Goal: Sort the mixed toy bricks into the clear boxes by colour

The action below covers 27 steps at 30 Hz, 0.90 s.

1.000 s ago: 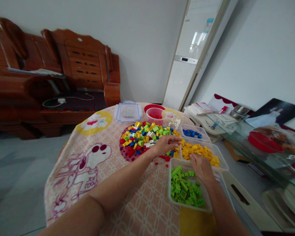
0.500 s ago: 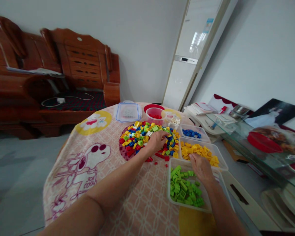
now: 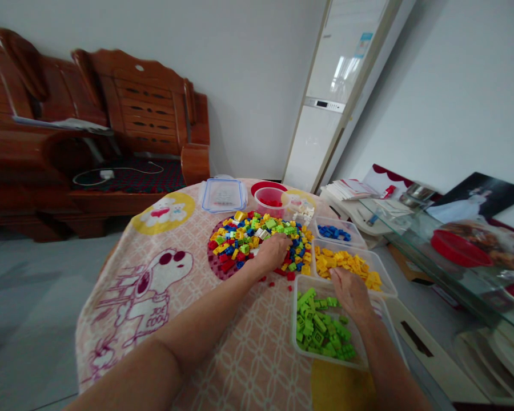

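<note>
A mixed pile of toy building bricks (image 3: 244, 234) in red, yellow, blue, green and white covers the middle of the table. My left hand (image 3: 274, 251) is down on its right part, fingers bent and pressed together; whatever they pinch is hidden. Over the rim between two clear boxes is my right hand (image 3: 350, 290), its fingers closed near the yellow bricks (image 3: 346, 261); I cannot make out anything in them. Below that hand, green bricks (image 3: 323, 328) lie in the nearest clear box (image 3: 294, 319).
Blue bricks (image 3: 334, 233) fill a smaller box at the back right. A tub (image 3: 269, 201) with red bricks, white bricks (image 3: 304, 213) and clear lids (image 3: 223, 195) stand along the far edge. A glass shelf (image 3: 415, 251) borders the table's right side.
My left hand has lowered slightly into the pile, its fingers more curled than before. My right hand stays in nearly the same place.
</note>
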Tool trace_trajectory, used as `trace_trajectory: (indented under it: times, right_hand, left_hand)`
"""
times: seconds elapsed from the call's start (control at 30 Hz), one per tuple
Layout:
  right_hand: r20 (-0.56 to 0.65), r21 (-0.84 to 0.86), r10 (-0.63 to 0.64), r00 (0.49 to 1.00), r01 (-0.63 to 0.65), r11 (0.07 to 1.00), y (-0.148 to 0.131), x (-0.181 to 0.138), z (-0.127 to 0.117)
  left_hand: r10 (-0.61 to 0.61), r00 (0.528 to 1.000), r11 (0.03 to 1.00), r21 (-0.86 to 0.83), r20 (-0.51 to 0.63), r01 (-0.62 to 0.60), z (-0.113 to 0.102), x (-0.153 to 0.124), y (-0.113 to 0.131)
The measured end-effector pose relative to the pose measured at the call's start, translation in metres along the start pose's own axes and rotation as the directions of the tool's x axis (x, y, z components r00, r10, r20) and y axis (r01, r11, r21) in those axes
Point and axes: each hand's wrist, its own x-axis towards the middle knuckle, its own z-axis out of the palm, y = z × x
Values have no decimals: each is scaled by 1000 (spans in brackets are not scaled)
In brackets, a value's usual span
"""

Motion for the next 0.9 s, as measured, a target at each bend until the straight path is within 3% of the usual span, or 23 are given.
trace_trajectory:
  times: [0.3,0.7,0.9]
  right_hand:
    - [11,-23,16,1000,-16,1000,0,1,0]
    - [-15,-14,-13,1000,13,1000,2,1,3]
    - [-6,-28,-4,1000,4,1000,2,1,2]
  left_hand:
    - [-29,996,985,-170,-80,15,-12,6,-12]
    - [-112,992,962,-257,-52,95,-29,7,-24]
    - [-144,988,853,-513,-61,93,-20,9,-13]
